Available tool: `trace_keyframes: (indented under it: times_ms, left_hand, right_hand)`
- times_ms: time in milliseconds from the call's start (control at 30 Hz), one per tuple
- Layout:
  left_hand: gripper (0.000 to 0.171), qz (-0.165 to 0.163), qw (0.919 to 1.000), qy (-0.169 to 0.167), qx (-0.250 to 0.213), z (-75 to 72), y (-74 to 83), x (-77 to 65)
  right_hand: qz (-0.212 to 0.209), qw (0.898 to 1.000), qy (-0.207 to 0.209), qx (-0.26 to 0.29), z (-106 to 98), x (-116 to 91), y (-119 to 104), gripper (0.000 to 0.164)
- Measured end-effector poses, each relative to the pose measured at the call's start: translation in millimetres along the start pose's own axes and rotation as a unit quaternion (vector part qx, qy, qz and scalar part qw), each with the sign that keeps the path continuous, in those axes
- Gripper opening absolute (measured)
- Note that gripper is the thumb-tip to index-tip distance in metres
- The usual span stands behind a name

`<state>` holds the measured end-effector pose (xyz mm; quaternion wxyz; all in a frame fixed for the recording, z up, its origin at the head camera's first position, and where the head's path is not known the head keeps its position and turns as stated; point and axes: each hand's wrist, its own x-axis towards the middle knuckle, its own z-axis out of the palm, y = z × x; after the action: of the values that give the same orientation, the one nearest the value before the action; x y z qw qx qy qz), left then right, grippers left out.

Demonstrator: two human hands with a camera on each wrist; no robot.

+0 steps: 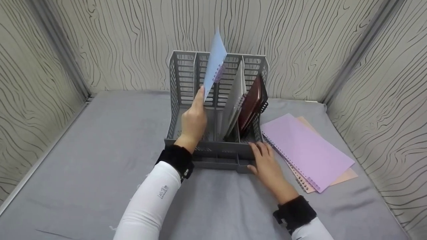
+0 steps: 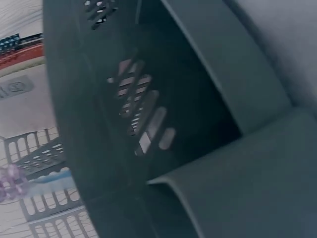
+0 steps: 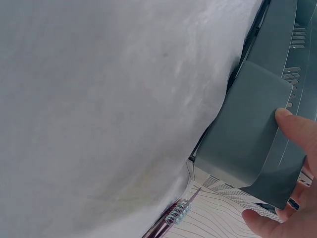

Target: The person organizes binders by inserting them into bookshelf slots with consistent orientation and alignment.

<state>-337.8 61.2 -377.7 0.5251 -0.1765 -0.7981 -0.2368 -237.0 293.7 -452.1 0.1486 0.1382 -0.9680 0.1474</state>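
Note:
My left hand [image 1: 194,121] grips a light blue spiral notebook [image 1: 215,61] by its near lower end, index finger stretched up along the cover. The notebook stands tilted above the left middle part of a grey desk organizer [image 1: 230,146]; its purple coil shows on the right. In the left wrist view the organizer's slotted front panel [image 2: 99,124] fills most of the picture, and the hand is out of sight. My right hand [image 1: 268,165] rests on the organizer's front right corner, fingers on the panel's top edge and thumb by the small front bin [image 3: 242,124].
A white spiral notebook [image 1: 233,100] and a dark red one [image 1: 251,101] lean in the organizer's right slots. On the grey cloth [image 1: 110,150] to the right lies a lilac spiral notebook [image 1: 305,150] over a peach one [image 1: 347,176]. Wood-patterned walls [image 1: 133,40] enclose the table.

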Motion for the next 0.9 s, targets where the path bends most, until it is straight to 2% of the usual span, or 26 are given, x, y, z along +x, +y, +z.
trace_keyframes:
  times_ms: [300,533,733,900]
  left_hand:
    - [0.047,-0.010,0.9999,-0.007,-0.012,10.7,-0.3,-1.3]
    - [0.050,-0.023,0.9995,-0.019,-0.005,22.1,-5.8,-13.0]
    - [0.052,-0.018,0.9985,-0.044,-0.026,29.6,-6.4,-23.0]
    - [0.049,-0.018,0.9984,-0.043,-0.034,35.3,-6.5,-31.1]
  right_hand:
    - [0.008,1.000,-0.009,-0.008,-2,0,-1,0.075]
    - [0.006,1.000,-0.009,-0.016,2,-1,0,0.075]
    - [-0.003,1.000,-0.003,-0.014,2,0,1,0.075]
    - [-0.005,1.000,-0.002,-0.010,3,0,3,0.075]
